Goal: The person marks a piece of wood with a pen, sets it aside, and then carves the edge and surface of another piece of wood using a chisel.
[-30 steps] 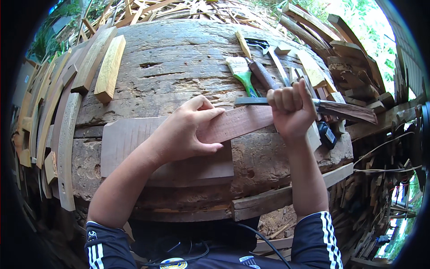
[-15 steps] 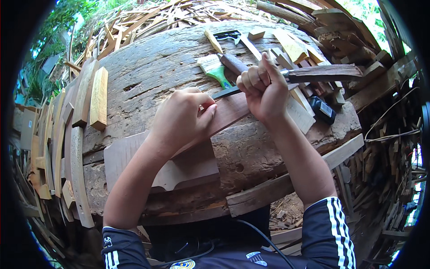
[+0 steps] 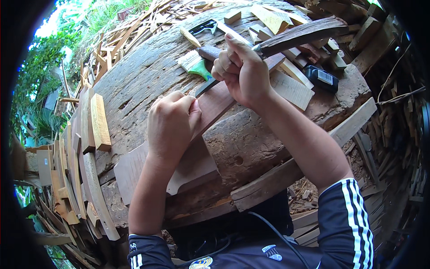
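Observation:
My right hand (image 3: 244, 78) is closed around a long knife near the collar where its dark, rough wooden handle (image 3: 304, 36) begins, the thumb pointing up. The narrow dark blade (image 3: 205, 87) slants down toward my left hand (image 3: 172, 123), lying over a reddish-brown wooden board (image 3: 216, 105). My left hand is a fist on the board, beside the blade's lower end. Its fingertips are hidden, so I cannot tell whether it grips the blade or the board. Beneath my left forearm lies a wider brown panel (image 3: 195, 163) with a curved cutout.
On the weathered timber bench (image 3: 143, 89) behind my hands lie a green-handled brush (image 3: 196, 66), a square (image 3: 206, 28) and a brown tool handle (image 3: 209, 53). A black case (image 3: 321, 78) and wood offcuts sit at right. Wood strips (image 3: 99, 121) stand at left.
Both hands and the knife have shifted left in view, and the view itself has turned. The left fingers are curled tighter. The handle now points more steeply upward.

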A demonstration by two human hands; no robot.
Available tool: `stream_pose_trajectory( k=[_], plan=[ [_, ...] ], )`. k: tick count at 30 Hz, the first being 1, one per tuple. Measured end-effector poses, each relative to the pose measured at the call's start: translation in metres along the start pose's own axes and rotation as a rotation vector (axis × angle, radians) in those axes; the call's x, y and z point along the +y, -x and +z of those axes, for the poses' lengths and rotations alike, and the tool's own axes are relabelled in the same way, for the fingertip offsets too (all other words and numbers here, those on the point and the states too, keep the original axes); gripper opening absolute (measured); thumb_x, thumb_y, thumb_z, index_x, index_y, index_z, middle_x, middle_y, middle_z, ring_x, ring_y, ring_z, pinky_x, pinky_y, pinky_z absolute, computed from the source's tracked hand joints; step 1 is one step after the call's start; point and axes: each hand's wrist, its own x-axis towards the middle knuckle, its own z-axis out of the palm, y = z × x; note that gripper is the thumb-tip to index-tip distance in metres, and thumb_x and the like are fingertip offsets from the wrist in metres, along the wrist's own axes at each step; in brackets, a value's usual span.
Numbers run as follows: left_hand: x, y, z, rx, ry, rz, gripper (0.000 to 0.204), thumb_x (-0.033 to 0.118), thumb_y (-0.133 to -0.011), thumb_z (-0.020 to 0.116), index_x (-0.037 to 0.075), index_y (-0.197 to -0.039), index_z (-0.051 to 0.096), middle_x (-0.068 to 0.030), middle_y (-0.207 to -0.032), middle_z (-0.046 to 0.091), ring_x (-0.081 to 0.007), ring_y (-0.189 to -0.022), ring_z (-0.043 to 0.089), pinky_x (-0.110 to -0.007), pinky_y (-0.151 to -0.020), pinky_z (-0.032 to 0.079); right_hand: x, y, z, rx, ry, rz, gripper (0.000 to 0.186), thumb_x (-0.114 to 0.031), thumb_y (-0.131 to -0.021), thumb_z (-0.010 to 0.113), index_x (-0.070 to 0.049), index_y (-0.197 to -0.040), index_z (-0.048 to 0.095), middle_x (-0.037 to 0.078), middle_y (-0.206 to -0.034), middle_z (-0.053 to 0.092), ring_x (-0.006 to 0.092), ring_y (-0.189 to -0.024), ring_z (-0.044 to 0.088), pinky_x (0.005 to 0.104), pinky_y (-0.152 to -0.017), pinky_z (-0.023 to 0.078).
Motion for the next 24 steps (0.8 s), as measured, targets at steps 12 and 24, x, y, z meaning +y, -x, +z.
stream_pose_trajectory(
  k=[12, 24],
  plan=[
    [-0.004, -0.001, 0.002, 0.058, 0.04, -0.092, 0.015, 0.014, -0.086, 0.069, 0.0, -0.08, 0.072, -0.0145, -0.078, 0.066, -0.0344, -0.07, 0.066, -0.043, -0.069, 0.054, 0.0, 0.001, 0.003, 0.001, 0.016, 0.026, 0.049, -0.029, -0.104, 0.053, -0.012, -0.06, 0.043, 0.0, -0.053, 0.036, 0.0137, -0.05, 0.036, 0.0322, -0.057, 0.037],
    [-0.021, -0.007, -0.011, -0.163, 0.494, -0.271, 0.016, 0.012, -0.086, 0.071, -0.002, -0.091, 0.077, -0.0119, -0.078, 0.075, -0.0155, -0.069, 0.072, -0.028, -0.066, 0.056, 0.0, 0.002, 0.003, 0.015, 0.037, 0.03, 0.048, -0.03, -0.105, 0.052, -0.013, -0.061, 0.039, 0.002, -0.054, 0.038, 0.0151, -0.051, 0.041, 0.0317, -0.057, 0.039]
  ],
)
